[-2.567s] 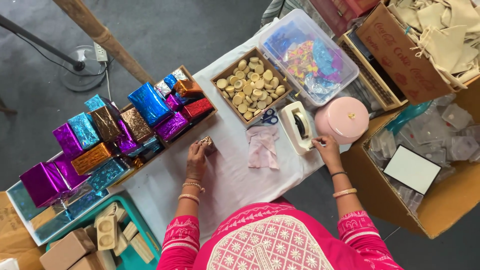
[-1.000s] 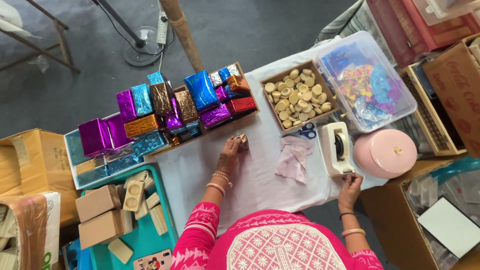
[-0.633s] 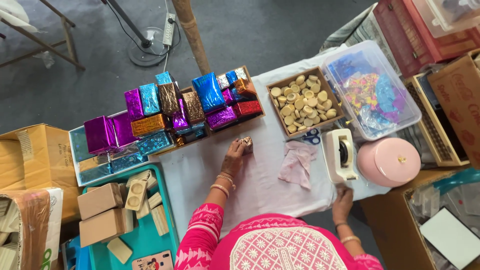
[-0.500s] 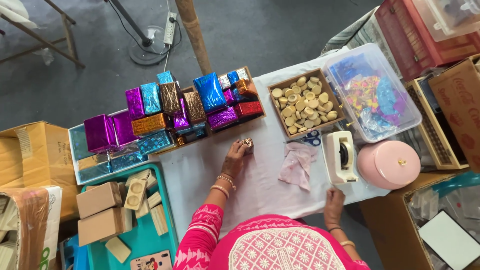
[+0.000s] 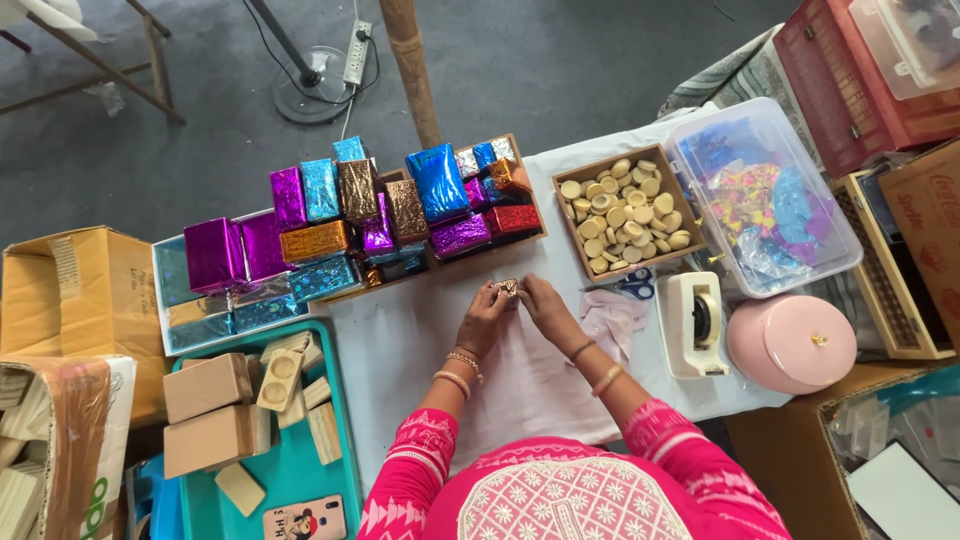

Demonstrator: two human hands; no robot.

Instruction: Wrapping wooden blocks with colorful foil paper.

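Note:
My left hand (image 5: 482, 320) and my right hand (image 5: 545, 306) meet over the white table (image 5: 400, 340), both gripping a small foil-wrapped block (image 5: 507, 289) between the fingertips. Just beyond it stands a wooden tray of shiny wrapped boxes (image 5: 400, 215) in purple, blue, gold and red. A wooden box of round pale discs (image 5: 625, 213) sits to the right of that. Blue-handled scissors (image 5: 630, 288) and a pink scrap of film (image 5: 612, 318) lie beside my right hand.
A white tape dispenser (image 5: 693, 324) and a round pink lidded box (image 5: 790, 343) stand at the right. A clear lidded tub of coloured foil (image 5: 765, 200) is behind them. A teal tray of wooden blocks (image 5: 260, 420) and a cardboard box (image 5: 75, 300) are at the left.
My right hand left the tape dispenser, swung back toward me, then came over to join my left hand on the small wrapped block. The view shifted left.

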